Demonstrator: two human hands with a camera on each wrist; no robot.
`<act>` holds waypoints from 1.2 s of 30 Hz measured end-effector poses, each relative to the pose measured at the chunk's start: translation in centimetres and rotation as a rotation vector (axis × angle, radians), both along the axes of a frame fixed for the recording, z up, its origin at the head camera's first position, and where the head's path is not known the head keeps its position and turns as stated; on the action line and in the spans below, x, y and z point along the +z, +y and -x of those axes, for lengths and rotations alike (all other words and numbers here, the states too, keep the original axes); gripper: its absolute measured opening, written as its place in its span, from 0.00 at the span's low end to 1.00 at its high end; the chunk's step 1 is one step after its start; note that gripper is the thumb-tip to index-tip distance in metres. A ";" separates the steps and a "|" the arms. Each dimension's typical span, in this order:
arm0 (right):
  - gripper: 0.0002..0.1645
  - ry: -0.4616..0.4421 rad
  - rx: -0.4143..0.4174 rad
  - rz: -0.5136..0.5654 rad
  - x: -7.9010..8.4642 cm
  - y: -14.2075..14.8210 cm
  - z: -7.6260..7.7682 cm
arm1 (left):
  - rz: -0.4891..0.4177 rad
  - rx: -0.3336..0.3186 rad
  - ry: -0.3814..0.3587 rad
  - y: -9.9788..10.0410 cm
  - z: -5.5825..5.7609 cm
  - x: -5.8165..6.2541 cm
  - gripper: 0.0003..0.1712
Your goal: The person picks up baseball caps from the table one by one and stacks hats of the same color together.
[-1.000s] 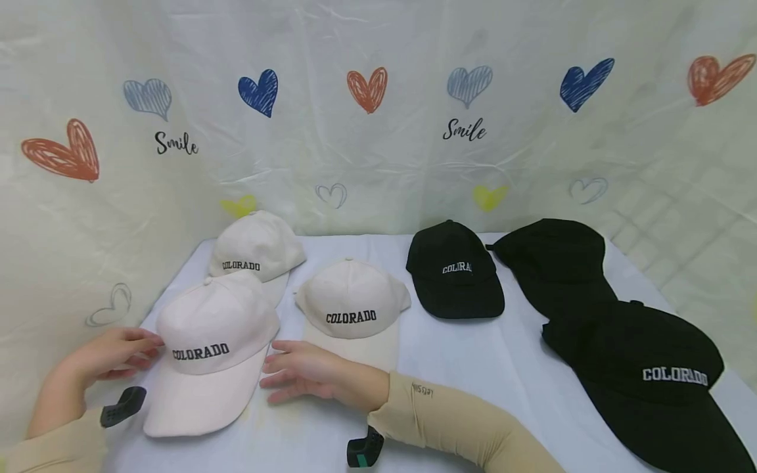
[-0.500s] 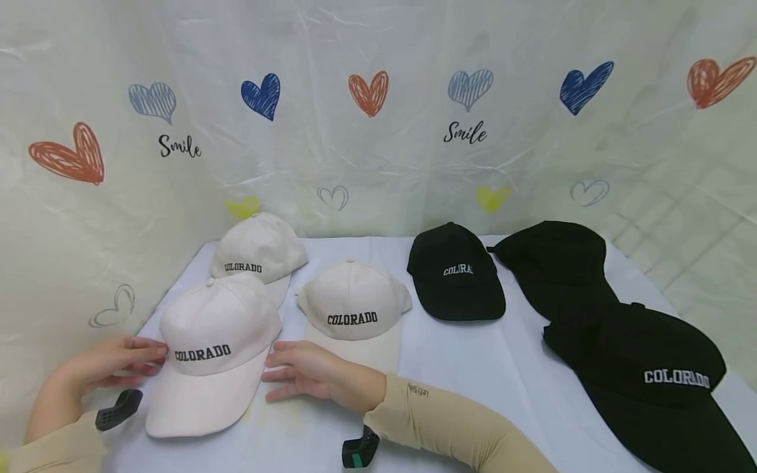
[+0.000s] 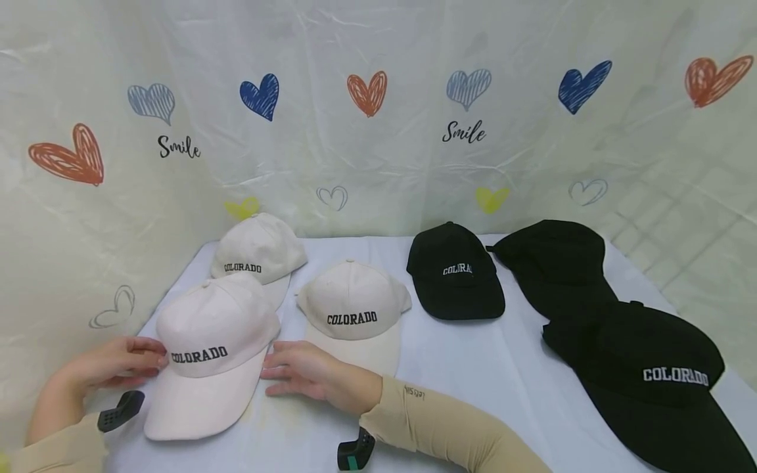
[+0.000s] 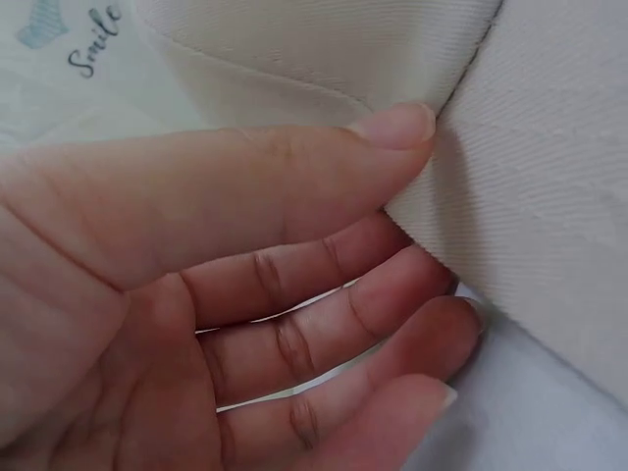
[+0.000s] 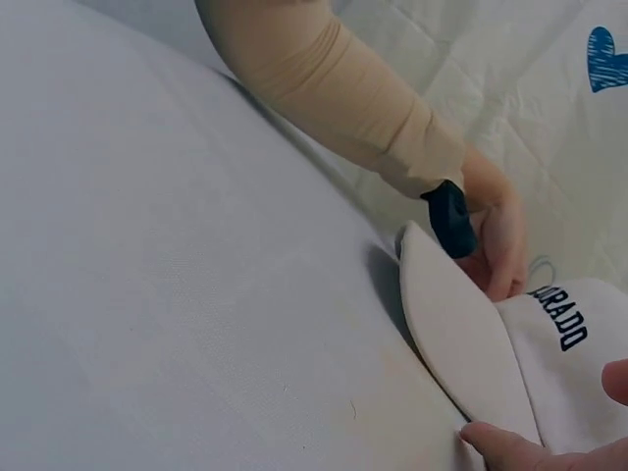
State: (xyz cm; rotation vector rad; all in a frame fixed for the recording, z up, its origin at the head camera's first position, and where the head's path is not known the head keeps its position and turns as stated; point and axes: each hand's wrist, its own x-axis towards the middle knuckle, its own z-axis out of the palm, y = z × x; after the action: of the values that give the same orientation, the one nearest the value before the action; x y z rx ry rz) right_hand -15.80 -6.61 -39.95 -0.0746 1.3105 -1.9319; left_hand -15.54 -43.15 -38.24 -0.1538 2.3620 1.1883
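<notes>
A white cap [image 3: 213, 328] with COLORADO lettering lies at the front left of the table, brim towards me. My left hand [image 3: 121, 361] is at its left side. In the left wrist view, the thumb [image 4: 392, 128] presses by the seam between crown and brim, with fingertips tucked behind the cap's edge. At the cap's right side is my right hand [image 3: 319, 374], its fingers fairly straight. One fingertip [image 5: 481, 434] meets the brim's edge in the right wrist view; most of that hand is out of that view.
A second white cap [image 3: 254, 246] lies behind, partly covered by the front one. Another white cap [image 3: 351, 302] sits just beyond my right hand. On the right are three black caps, at the back [image 3: 452, 272], far right [image 3: 556, 263] and front [image 3: 656, 374].
The front white cap has shifted slightly left over the last half second. My right hand has moved a little left with it; the other caps stay in place.
</notes>
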 end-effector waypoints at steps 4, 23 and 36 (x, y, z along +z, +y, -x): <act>0.39 0.005 -0.013 0.011 -0.1 -0.2 0.0 | -0.030 -0.019 0.024 -0.1 0.0 -0.2 0.37; 0.38 0.079 -0.018 0.013 -0.2 -0.6 -0.5 | -0.048 0.034 0.023 0.4 -0.3 -0.2 0.41; 0.42 0.045 -0.143 0.058 -0.1 -1.6 -1.0 | -0.080 0.048 0.046 0.5 -0.5 -0.6 0.42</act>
State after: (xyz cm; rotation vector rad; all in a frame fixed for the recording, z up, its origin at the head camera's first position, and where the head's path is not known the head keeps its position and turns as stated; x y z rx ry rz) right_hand -14.80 -8.17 -40.03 -0.0546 1.3199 -2.0999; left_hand -15.02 -42.62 -38.84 -0.1585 2.3574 1.3198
